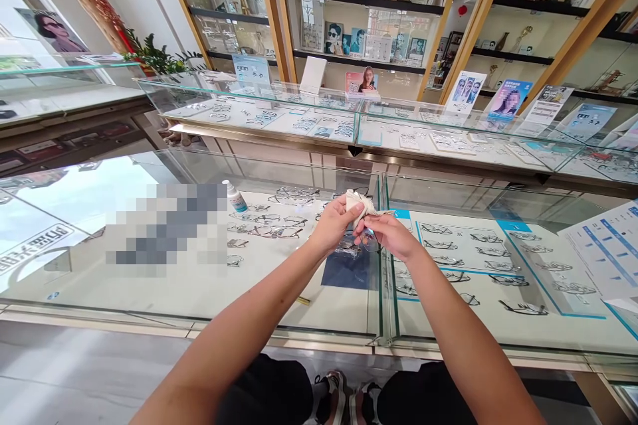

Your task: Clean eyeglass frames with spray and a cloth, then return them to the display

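Both of my hands meet above the glass counter, close to the seam between two display cases. My left hand (333,220) is closed around a bunched cream cloth (355,200), its thumb pressed on the fabric. Against it, my right hand (389,234) pinches a pair of eyeglasses (367,239); only a thin dark rim or temple shows below the fingers, the rest being hidden by the hands and cloth. To the left of the hands stands a small white bottle (236,198) with a blue label.
Beneath my hands, the glass counter (199,302) holds rows of eyeglasses (279,229) and a dark blue mat (347,270). More frames (491,252) lie at right, beside a leaning white printed card (605,249). A second display case (259,121) runs behind, with shelves (359,1) beyond.
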Demonstrator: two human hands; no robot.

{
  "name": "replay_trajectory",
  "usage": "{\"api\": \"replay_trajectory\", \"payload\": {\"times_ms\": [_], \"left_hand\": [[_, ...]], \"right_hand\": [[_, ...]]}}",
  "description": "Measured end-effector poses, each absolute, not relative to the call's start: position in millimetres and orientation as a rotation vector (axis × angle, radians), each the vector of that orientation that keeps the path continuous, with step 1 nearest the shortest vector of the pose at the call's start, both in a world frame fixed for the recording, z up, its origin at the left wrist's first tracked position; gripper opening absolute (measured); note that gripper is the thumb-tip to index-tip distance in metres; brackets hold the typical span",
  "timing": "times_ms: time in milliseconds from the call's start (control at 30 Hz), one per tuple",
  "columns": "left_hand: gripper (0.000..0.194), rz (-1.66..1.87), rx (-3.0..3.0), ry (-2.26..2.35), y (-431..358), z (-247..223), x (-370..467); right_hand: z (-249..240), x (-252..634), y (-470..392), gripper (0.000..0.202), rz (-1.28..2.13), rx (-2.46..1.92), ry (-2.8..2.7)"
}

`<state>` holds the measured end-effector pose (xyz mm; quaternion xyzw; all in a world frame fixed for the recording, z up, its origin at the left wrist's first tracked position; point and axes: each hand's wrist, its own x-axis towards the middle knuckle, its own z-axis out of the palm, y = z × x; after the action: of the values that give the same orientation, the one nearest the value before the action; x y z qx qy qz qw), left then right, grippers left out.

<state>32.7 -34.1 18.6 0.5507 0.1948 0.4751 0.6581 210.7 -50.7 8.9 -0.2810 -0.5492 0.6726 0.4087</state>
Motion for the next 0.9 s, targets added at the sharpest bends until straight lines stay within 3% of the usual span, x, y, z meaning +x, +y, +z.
{"api": "replay_trajectory", "payload": {"times_ms": [300,700,900], "left_hand": [[0.050,1.002,1.239,0.411,-25.9,23.8,26.9],[0.039,1.078,1.271,0.441,-31.2,23.1,29.6],[0.047,1.109,1.275,0.467,-26.7,19.9,29.1]], "right_hand": [[9.9,213.2,-51.1,0.031,1.706,-0.724,-1.344],[10.7,207.6,-51.2,0.039,1.727,-0.709,-1.335],[5.0,205.8,-50.1,0.040,1.727,-0.769,-1.337]]}}
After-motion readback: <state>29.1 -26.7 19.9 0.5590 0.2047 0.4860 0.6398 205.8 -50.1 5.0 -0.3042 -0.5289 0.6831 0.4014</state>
